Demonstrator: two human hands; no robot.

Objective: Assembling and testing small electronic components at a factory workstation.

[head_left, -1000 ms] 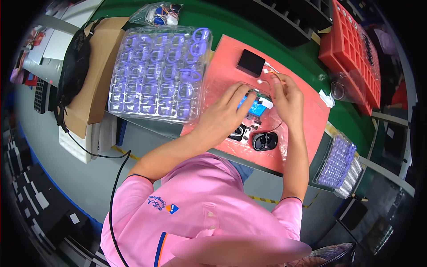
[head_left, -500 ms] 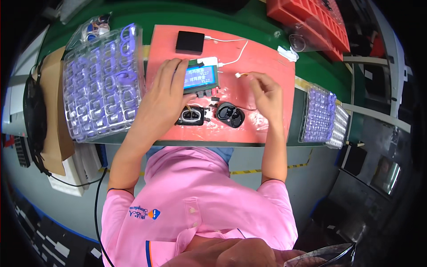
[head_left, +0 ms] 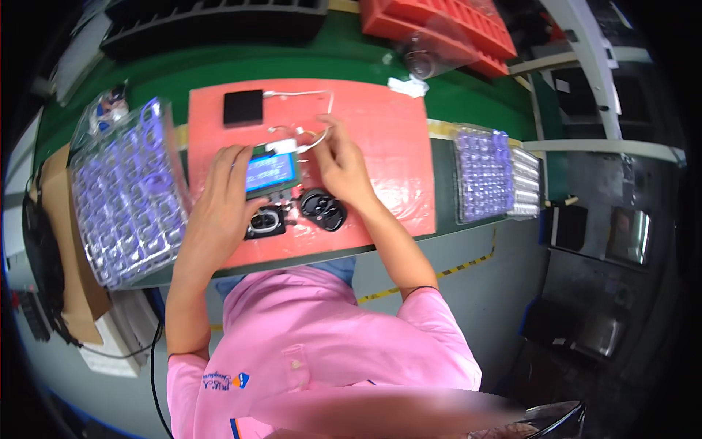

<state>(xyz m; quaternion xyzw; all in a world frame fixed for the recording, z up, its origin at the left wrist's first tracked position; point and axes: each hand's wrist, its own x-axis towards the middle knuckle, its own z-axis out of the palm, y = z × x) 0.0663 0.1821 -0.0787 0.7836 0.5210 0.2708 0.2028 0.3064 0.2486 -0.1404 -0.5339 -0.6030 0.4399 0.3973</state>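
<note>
My left hand (head_left: pixel 216 201) grips the left end of a small test device with a lit blue screen (head_left: pixel 270 173), thumb at the lower edge and fingers over the top. Just off the device's upper right corner, my right hand (head_left: pixel 340 162) pinches a thin wire with a small white connector (head_left: pixel 300 132). A white cable (head_left: pixel 319 137) passes by those fingertips, and the exact grip is blurred. Below the screen is a black earbud case in a fixture (head_left: pixel 265 221), partly behind my left thumb. Right of it lies an open black earbud charging case (head_left: pixel 322 210).
A black box (head_left: pixel 243 107), joined to the white cable, rests on the pink mat (head_left: pixel 387 161). Trays of purple parts stand left (head_left: pixel 128 197) and right (head_left: pixel 482 174). Farther back are a red divided bin (head_left: pixel 446 33), a black rack (head_left: pixel 212 28) and crumpled white paper (head_left: pixel 408 86).
My right hand has brought the connector leftward to the device's upper right corner. My left hand stays on the device. The whole view has shifted and tilted.
</note>
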